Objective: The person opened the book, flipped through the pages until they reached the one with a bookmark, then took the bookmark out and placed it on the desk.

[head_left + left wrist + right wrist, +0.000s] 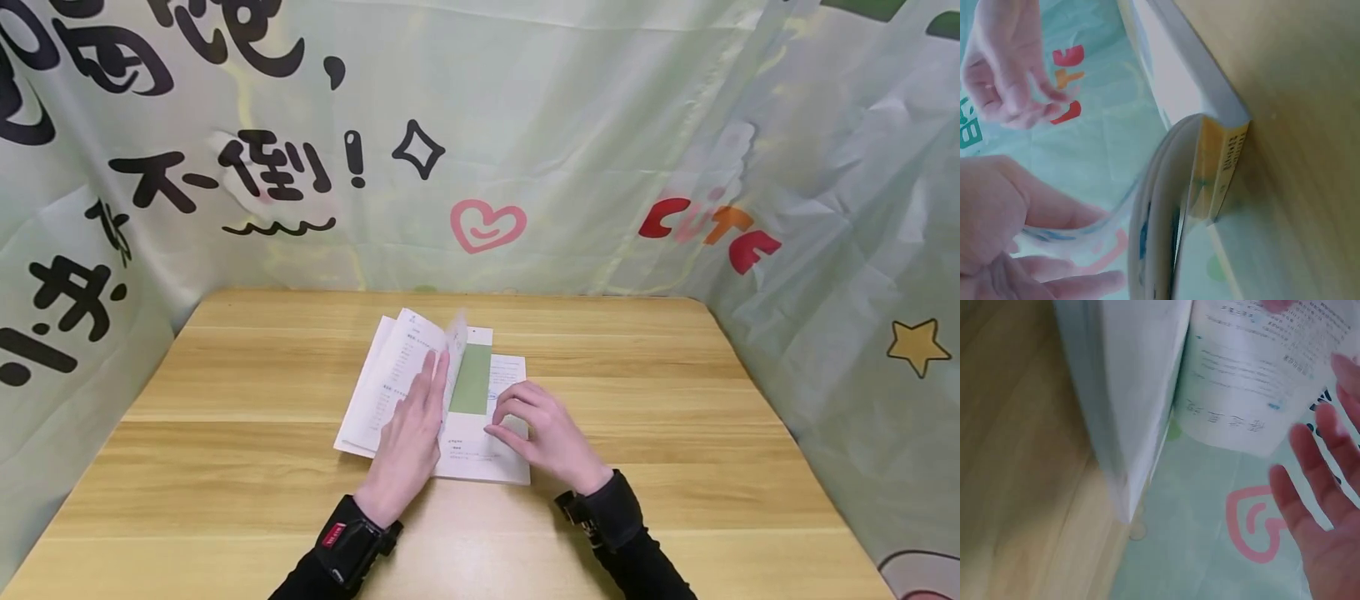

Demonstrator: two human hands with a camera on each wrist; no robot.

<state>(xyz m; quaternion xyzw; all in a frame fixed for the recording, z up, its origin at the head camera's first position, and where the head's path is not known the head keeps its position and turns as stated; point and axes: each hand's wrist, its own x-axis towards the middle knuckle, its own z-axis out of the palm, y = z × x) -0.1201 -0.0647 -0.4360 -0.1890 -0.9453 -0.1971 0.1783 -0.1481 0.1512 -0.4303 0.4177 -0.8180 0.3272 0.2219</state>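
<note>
A thick paperback book (480, 457) lies open on the wooden table. Its left pages (397, 367) are fanned, and one page stands partly raised beside the fingers. My left hand (411, 433) rests on these pages with straight fingers; in the left wrist view a bent page lies between thumb and fingers. My right hand (543, 429) hovers over the right pages, fingers loosely bent with nothing between them. A green panel (471, 379) shows on the right side; whether it is printed or a loose strip, I cannot tell. The book's yellow edge (1219, 169) carries dark print.
The wooden table (645, 375) extends around the book. A pale green printed cloth (585, 125) with lettering, a pink heart (488, 226) and a star (918, 347) hangs behind and at both sides.
</note>
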